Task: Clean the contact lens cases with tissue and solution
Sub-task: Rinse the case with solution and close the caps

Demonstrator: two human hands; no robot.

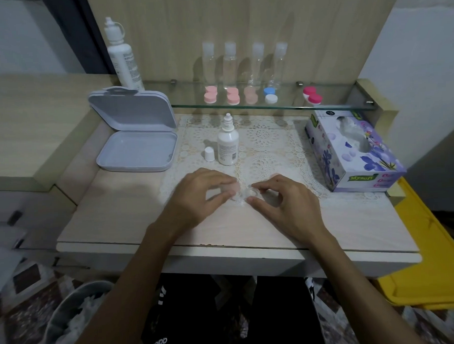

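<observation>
A clear contact lens case lies on the lace mat near the table's front, with a pale pink cap at its left well. My left hand pinches that left side between thumb and fingers. My right hand pinches the open right well. A small white solution bottle stands uncapped behind the hands, its white cap beside it. A purple floral tissue box sits at the right. Several more lens cases in pink, blue-white and red line the glass shelf.
An open grey box lies at the left. A tall white solution bottle and several clear bottles stand on the shelf. A bin with crumpled tissues is on the floor at the lower left, a yellow object at the right.
</observation>
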